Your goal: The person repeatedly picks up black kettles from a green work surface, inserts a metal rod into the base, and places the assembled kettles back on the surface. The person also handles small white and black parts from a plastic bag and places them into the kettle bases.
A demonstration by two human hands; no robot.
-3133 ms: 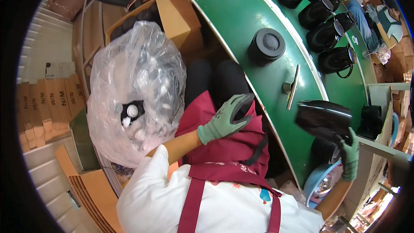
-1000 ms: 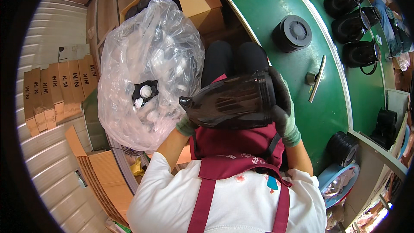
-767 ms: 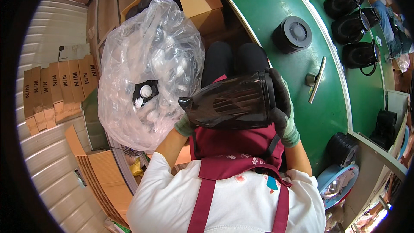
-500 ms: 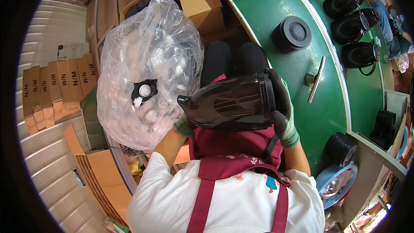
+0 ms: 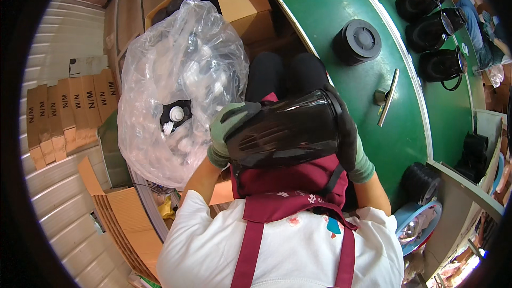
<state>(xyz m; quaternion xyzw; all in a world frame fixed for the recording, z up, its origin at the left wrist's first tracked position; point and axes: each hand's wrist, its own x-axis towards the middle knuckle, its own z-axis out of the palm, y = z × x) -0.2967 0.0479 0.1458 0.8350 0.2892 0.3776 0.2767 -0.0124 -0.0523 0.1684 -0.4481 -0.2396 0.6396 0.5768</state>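
Note:
A glossy black jug (image 5: 285, 130) lies sideways above my lap, its wide rim toward the right. My left hand (image 5: 229, 125), in a grey-green glove, is closed round the jug's left end, thumb along its upper side. At the rim, my right hand (image 5: 349, 138), gloved the same way, presses its fingers over the right end. Both palms and the inside of the jug are hidden. To the right on the green table (image 5: 330, 0) stand a stack of round black lids (image 5: 362, 41) and a metal T-shaped tool (image 5: 388, 97).
Left of my legs sits a clear plastic bag (image 5: 160, 64) of white parts. Behind it is an open carton (image 5: 240, 0). Several black jugs (image 5: 440, 66) line the table's far right. A blue basin (image 5: 421, 229) and black rings (image 5: 421, 181) are at lower right.
My left hand has come up from beneath and now wraps the jug's left end, covering its pointed tip. The jug has turned slightly. My right hand has shifted its fingers at the rim.

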